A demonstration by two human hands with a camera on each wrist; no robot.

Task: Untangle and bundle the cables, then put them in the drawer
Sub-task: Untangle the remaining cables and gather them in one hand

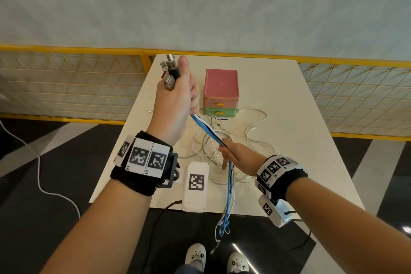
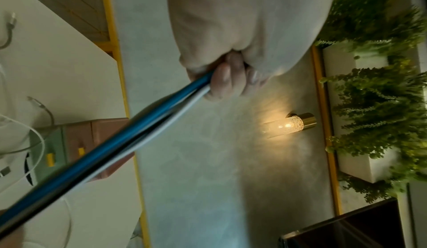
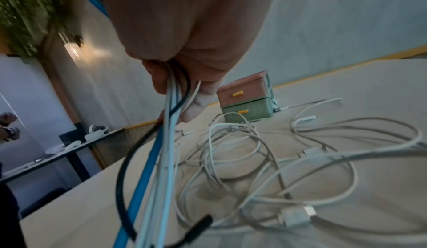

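Note:
My left hand (image 1: 178,93) is raised over the table's left side and grips a bundle of blue, white and black cables (image 1: 208,130), with their USB plugs (image 1: 170,71) sticking out above the fist. The bundle (image 2: 129,133) runs taut down to my right hand (image 1: 231,153), which holds the same cables (image 3: 171,105) lower down. Their loose ends (image 1: 224,224) hang past the table's near edge. A tangle of white cables (image 1: 222,151) lies on the table under my hands. The small drawer unit (image 1: 221,93), pink above green with yellow handles, stands behind it, both drawers shut.
The cream table (image 1: 300,140) stands against a yellow mesh fence (image 1: 66,87). A white tagged box (image 1: 196,184) lies on the table's near edge. A white cord (image 1: 40,176) trails on the dark floor at left. My shoes (image 1: 218,258) show below the edge.

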